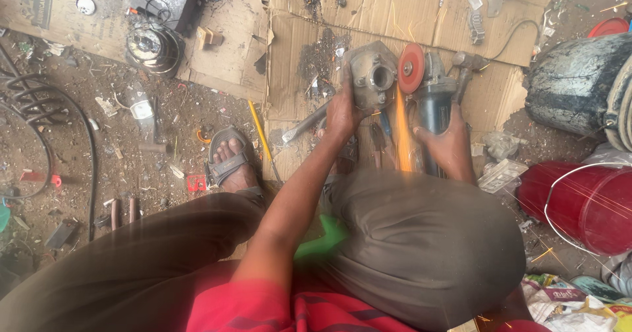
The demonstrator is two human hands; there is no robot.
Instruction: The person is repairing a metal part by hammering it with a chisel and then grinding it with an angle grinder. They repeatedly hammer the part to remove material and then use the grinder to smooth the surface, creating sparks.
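My left hand point(342, 111) grips a grey cast-metal part point(372, 78) with a round hole, held upright on the cardboard point(289, 49). My right hand point(447, 144) holds the dark body of an angle grinder point(431, 95). Its orange-red disc point(411, 67) touches the right side of the metal part. A streak of orange sparks point(401, 134) runs down from the contact point toward my lap. My knees fill the lower part of the view.
A sandalled foot point(230, 157) rests on the dirt to the left. A yellow-handled tool point(262, 138) and a metal bar point(303, 127) lie near the cardboard edge. A red bucket point(586, 207) and a dark drum point(576, 82) stand at right. Hoses point(39, 108) coil at left.
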